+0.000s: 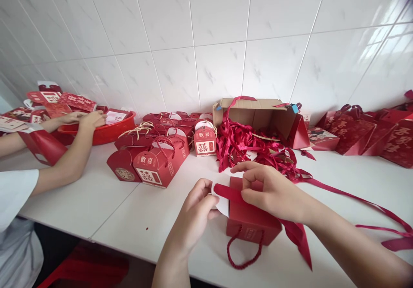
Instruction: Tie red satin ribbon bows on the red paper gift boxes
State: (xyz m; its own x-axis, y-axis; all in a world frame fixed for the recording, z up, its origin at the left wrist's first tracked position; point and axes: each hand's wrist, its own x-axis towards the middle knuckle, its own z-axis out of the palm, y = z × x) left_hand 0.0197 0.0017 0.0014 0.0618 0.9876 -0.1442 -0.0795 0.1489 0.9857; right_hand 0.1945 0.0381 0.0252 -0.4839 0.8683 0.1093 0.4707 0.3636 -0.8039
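A red gift box (254,225) with a twisted rope handle lies on the white table in front of me. My left hand (198,212) pinches the box's white-lined end flap. A wide red ribbon (230,193) runs across the top of the box, and its tail hangs past the right side. Over the box is my right hand (269,191), thumb and index finger closed on the ribbon, the other fingers partly raised.
Finished-looking red boxes (153,167) stand left of centre. A cardboard carton (258,105) spills tangled ribbon (238,139) behind my hands. At left, another person's hands reach over a red basin (118,128). Red bags (351,131) line the right back.
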